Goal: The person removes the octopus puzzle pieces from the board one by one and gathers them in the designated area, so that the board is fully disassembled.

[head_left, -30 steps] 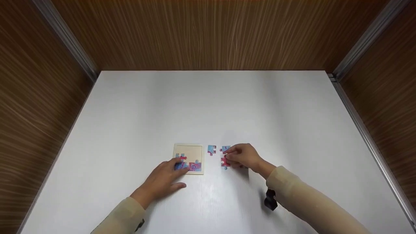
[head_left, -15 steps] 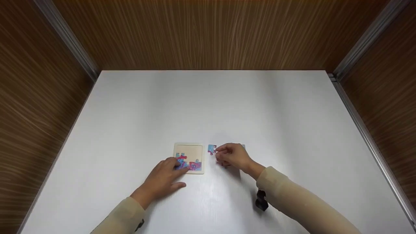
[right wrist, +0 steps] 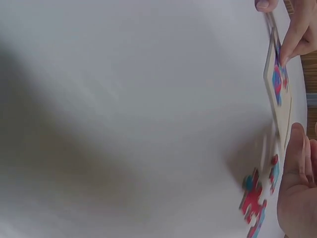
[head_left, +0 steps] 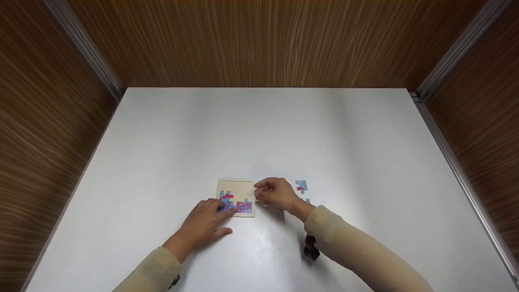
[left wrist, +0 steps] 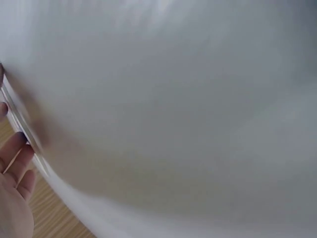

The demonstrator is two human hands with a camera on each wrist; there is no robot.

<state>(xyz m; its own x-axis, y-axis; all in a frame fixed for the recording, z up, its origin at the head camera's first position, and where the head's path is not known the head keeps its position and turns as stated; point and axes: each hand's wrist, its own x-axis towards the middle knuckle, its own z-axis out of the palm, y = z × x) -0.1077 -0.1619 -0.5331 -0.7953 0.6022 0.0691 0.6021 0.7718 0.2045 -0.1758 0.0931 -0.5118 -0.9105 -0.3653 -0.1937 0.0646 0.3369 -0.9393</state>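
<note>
A small wooden puzzle tray [head_left: 239, 179] lies on the white table, with pink, blue and purple jigsaw pieces [head_left: 244, 207] along its near and left parts. My left hand [head_left: 202, 223] rests its fingertips on those pieces, thumb spread on the table. My right hand [head_left: 279, 196] hovers at the tray's right edge, index finger and thumb apart with a gap, and no piece shows between them. Beneath it in the right wrist view lie a red jigsaw piece [right wrist: 252, 201] and a red and blue one [right wrist: 275, 172]; the head view hides these behind the hand.
Right of the right hand lie a light blue piece [head_left: 301, 185] and a partly hidden piece [head_left: 306, 200]. A black device [head_left: 311, 248] hangs at the right wrist. Brown wood-grain panels [head_left: 259, 44] stand at the table's back and sides.
My right hand has moved left, from over the loose pieces to the tray's right edge, uncovering pieces on the right and covering those nearer the tray. The left hand stays almost still.
</note>
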